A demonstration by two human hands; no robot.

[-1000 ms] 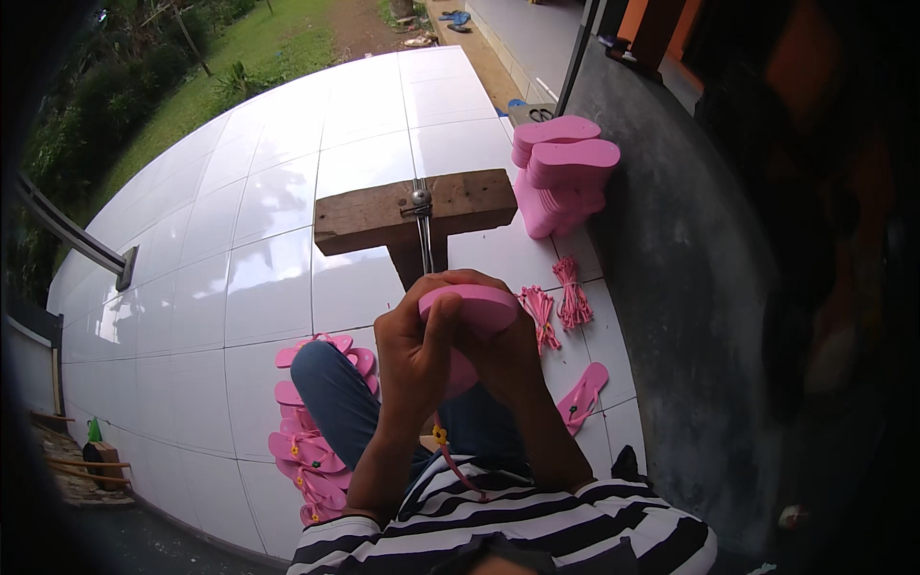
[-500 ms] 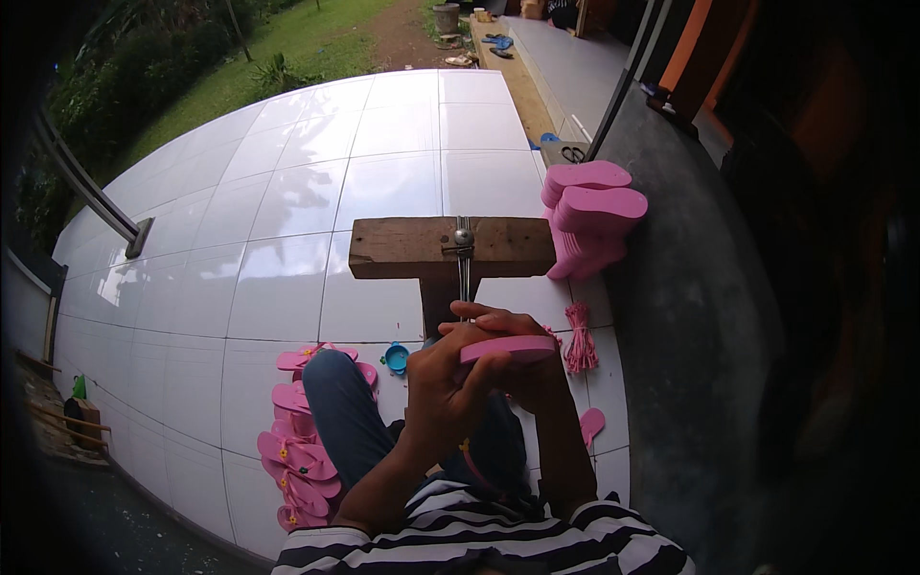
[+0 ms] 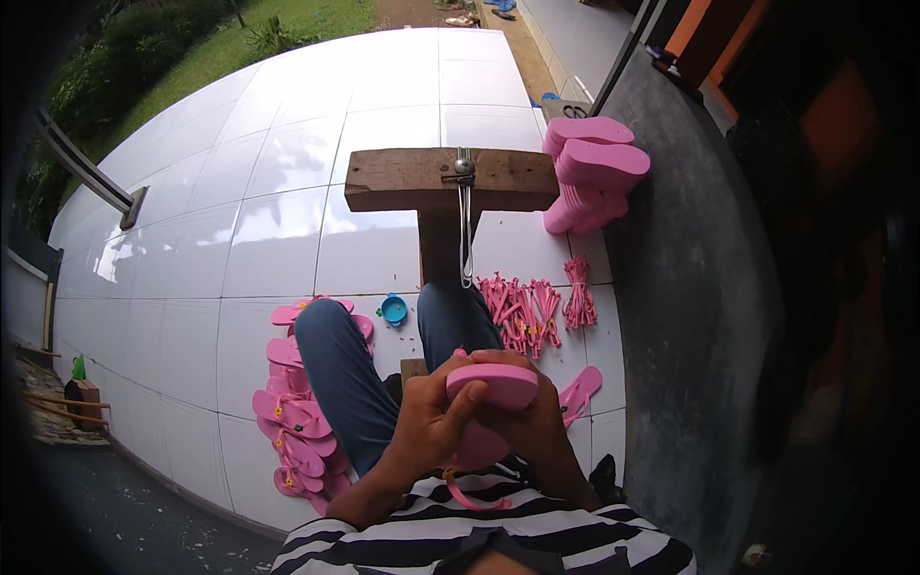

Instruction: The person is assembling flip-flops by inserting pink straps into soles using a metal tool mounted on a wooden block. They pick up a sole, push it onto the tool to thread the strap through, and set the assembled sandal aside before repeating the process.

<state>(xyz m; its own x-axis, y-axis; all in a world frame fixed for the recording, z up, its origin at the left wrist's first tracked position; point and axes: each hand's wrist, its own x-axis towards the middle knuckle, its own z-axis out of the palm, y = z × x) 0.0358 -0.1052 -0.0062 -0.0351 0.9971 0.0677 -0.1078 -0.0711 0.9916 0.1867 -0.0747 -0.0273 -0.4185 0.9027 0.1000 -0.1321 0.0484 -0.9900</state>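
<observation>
1. Sole (image 3: 492, 385), pink, one: gripped between both hands above the lap, at 6 o'clock from the view's centre.
2. Strap (image 3: 467, 501), pink, yellow flower: hangs at the sole's 6 o'clock; join hidden.
3. Left hand (image 3: 431, 409): closed on the sole's 9 o'clock side, thumb against its face.
4. Right hand (image 3: 533, 414): closed on the 3 o'clock side; fingers partly hidden.

Directions below run from the sole.

5. Sandal (image 3: 581, 395), pink, single: 3 o'clock, on white tile.
6. Loose straps (image 3: 522, 314), pink, heaped: 1 o'clock.
7. Bundle (image 3: 579, 295) of straps, tied: between 1 and 2 o'clock.
8. Cup (image 3: 394, 310), blue: 10 o'clock.
9. Stand (image 3: 393, 182), wood, T-shaped: 12 o'clock; slim metal tool (image 3: 467, 240) hanging down its front.
10. Sandals (image 3: 292, 422), pink, piled: 9 o'clock, beside the left leg.
11. Stack (image 3: 599, 165) of pink soles: 1 o'clock, farther out.
</observation>
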